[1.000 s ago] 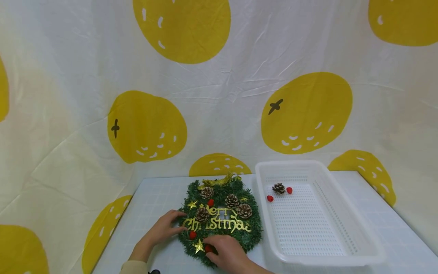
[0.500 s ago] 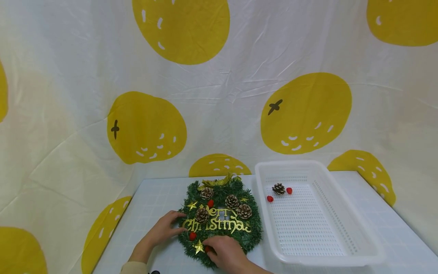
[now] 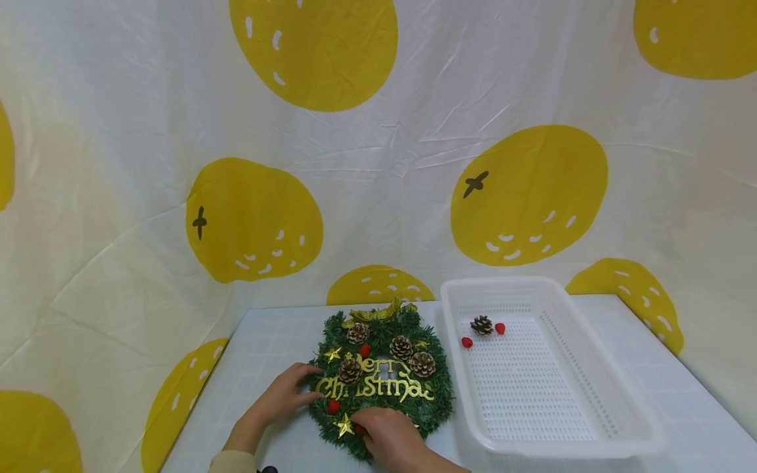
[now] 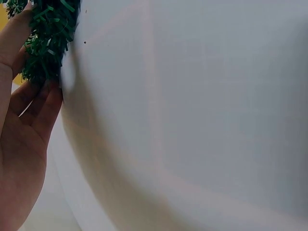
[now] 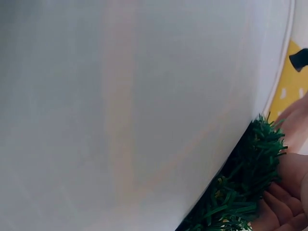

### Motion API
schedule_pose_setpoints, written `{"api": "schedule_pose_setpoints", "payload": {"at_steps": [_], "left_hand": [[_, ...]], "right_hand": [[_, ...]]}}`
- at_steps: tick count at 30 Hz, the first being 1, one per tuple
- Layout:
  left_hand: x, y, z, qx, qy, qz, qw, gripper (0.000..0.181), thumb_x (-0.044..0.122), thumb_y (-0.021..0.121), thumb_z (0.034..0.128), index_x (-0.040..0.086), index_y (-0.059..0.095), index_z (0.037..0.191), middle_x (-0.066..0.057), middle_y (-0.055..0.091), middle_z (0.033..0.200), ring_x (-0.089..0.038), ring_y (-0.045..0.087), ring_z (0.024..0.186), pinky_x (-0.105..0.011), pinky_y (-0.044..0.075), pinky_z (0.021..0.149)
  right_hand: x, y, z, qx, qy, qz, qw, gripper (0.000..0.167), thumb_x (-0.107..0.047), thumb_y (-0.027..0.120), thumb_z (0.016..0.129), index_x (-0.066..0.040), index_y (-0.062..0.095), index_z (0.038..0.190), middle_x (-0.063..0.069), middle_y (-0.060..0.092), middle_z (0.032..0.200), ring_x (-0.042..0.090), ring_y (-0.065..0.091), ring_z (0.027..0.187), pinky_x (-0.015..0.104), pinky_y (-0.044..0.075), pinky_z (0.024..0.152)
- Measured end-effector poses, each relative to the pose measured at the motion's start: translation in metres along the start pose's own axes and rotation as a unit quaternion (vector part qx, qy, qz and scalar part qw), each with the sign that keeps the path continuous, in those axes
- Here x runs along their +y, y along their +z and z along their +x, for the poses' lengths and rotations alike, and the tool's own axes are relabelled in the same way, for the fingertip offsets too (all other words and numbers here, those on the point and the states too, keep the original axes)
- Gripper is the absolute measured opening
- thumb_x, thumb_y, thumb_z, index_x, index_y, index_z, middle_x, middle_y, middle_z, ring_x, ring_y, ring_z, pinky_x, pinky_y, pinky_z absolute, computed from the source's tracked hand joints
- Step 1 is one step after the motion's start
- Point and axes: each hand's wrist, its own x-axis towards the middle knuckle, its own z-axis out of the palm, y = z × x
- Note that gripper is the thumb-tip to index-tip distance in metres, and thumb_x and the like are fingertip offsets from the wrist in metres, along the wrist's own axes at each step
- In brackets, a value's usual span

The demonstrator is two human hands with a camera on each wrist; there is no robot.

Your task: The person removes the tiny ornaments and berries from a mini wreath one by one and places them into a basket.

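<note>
A green Christmas wreath (image 3: pixel 434 410) lies on the table, with pine cones (image 3: pixel 422 364), gold stars (image 3: pixel 344 426), a gold bow and gold "Merry Christmas" lettering (image 3: pixel 390 388) on it. My left hand (image 3: pixel 288 389) holds the wreath's left edge between thumb and fingers; the left wrist view shows the fingers (image 4: pixel 41 108) against the green tinsel (image 4: pixel 50 36). At the wreath's lower part, my right hand (image 3: pixel 390 435) pinches a small red berry (image 3: pixel 359 429), mostly hidden by the fingers. Another red berry (image 3: pixel 334 406) sits close by on the lower left.
To the right of the wreath stands a white plastic basket (image 3: pixel 473 420). Inside it lie a pine cone (image 3: pixel 481 325) and two red berries (image 3: pixel 500 328). A cloth (image 3: pixel 378 217) printed with yellow fruit hangs behind the white table (image 3: pixel 278 328).
Around the red berry, my right hand's fingers have shifted slightly, and less of the berry shows. The left hand keeps its place on the wreath's edge.
</note>
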Motion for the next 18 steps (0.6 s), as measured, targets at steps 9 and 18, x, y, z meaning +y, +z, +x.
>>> {"api": "schedule_pose_setpoints", "payload": {"at_steps": [9, 18], "left_hand": [[-0.0009, 0.0006, -0.0002, 0.000, -0.002, -0.002, 1.0000, 0.051, 0.039, 0.076, 0.0842, 0.011, 0.063, 0.124, -0.008, 0.059, 0.121, -0.034, 0.056, 0.114, -0.055, 0.047, 0.095], [0.0004, -0.0004, -0.0005, -0.001, -0.004, -0.002, 1.0000, 0.049, 0.039, 0.075, 0.0854, 0.011, 0.062, 0.124, -0.007, 0.059, 0.120, -0.033, 0.057, 0.114, -0.054, 0.047, 0.095]], "right_hand": [[0.0005, -0.0035, 0.0014, 0.013, 0.002, 0.028, 0.9995, 0.026, -0.005, 0.074, 0.085, -0.014, 0.073, 0.109, -0.008, 0.071, 0.098, 0.001, 0.064, 0.082, 0.016, 0.052, 0.065], [0.0025, -0.0073, -0.0020, 0.029, 0.008, 0.052, 0.9982, 0.028, -0.013, 0.076, 0.085, -0.014, 0.072, 0.112, -0.005, 0.070, 0.107, 0.006, 0.065, 0.092, 0.022, 0.054, 0.072]]}}
